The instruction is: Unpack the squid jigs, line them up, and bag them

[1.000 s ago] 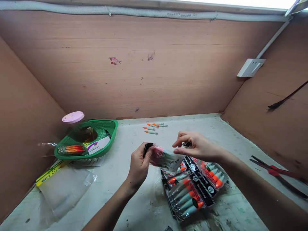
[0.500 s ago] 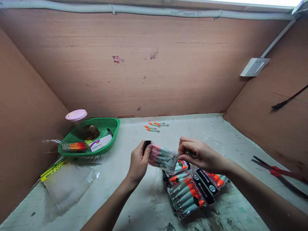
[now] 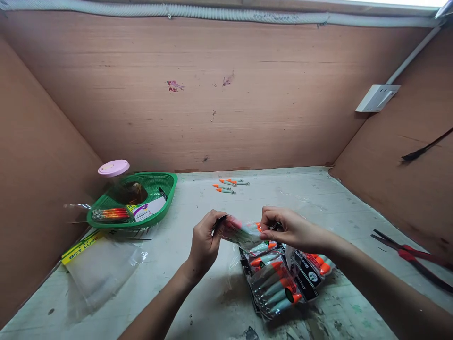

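A small clear plastic packet [image 3: 240, 232] of orange-tipped, pale green floats is held between both hands above the table. My left hand [image 3: 205, 241] pinches its black header end. The other end is gripped by my right hand [image 3: 288, 229], fingers curled. Just below them lies a pile of similar packets [image 3: 279, 278] with black labels, overlapping one another on the white worktop [image 3: 198, 293].
A green mesh basket [image 3: 166, 191] at the left holds a pink-lidded jar [image 3: 113, 168], a packet and a card. Empty clear bags [image 3: 99, 269] lie in front of it. Several loose floats [image 3: 228, 185] lie near the back wall. Red-handled pliers [image 3: 410, 257] rest at the right.
Both hands have come down slightly with the packet, and it has tilted flatter, its header edge now turned toward me. The right hand's fingers have closed onto the packet's end.
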The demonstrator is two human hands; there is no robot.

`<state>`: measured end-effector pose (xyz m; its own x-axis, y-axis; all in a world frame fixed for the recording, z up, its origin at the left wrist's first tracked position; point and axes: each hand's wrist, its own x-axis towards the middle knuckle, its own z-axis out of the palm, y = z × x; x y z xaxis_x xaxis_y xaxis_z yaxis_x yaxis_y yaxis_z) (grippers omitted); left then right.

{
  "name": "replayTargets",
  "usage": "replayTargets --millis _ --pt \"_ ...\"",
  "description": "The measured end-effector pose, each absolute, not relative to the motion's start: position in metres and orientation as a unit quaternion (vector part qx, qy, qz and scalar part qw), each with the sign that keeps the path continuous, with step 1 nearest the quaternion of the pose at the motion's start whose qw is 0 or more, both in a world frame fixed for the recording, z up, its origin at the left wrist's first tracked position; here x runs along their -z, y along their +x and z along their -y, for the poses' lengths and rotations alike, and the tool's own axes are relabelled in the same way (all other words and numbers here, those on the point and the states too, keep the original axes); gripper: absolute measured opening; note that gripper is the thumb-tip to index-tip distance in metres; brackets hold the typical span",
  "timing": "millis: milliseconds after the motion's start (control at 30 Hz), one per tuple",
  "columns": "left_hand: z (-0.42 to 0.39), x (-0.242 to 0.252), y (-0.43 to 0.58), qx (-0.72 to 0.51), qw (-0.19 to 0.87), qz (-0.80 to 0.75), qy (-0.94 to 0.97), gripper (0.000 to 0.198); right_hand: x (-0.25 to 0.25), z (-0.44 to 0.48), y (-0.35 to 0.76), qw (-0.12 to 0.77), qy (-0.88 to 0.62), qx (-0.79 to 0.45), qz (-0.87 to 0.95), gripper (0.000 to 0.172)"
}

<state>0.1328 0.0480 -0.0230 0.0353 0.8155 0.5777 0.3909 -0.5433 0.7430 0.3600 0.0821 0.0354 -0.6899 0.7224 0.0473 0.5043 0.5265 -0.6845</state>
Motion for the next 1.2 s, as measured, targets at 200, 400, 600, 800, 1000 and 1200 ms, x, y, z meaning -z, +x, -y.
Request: replayTargets --millis 200,400,600,800,1000,1200 --pt "-0.048 0.022 0.140 -0.511 0.208 -0.484 0.679 0.018 -0.030 -0.074 0.360 0.161 -0.262 -0.234 0.922 0.015" --pt "-0.057 0.026 0.130 -0.467 0.194 -0.566 0.651 0.019 -0.037 -0.066 0.382 0.174 -0.252 -0.184 0.934 0.013" --pt "-0.062 0.027 0.135 -0.418 0.207 -0.566 0.679 0.020 -0.030 -0.064 0.375 0.201 -0.257 -0.151 0.933 0.014" --pt "-0.061 0.021 0.152 -0.381 0.230 -0.562 0.697 0.021 -0.014 -0.060 0.341 0.092 -0.221 -0.059 0.969 0.013" --pt "-0.058 0.015 0.158 -0.358 0.262 -0.547 0.710 0.018 -0.016 -0.064 0.334 0.023 -0.213 -0.086 0.973 0.012" --pt "-0.060 0.020 0.159 -0.346 0.273 -0.549 0.710 0.019 -0.021 -0.061 0.340 -0.036 -0.166 -0.061 0.984 0.016"
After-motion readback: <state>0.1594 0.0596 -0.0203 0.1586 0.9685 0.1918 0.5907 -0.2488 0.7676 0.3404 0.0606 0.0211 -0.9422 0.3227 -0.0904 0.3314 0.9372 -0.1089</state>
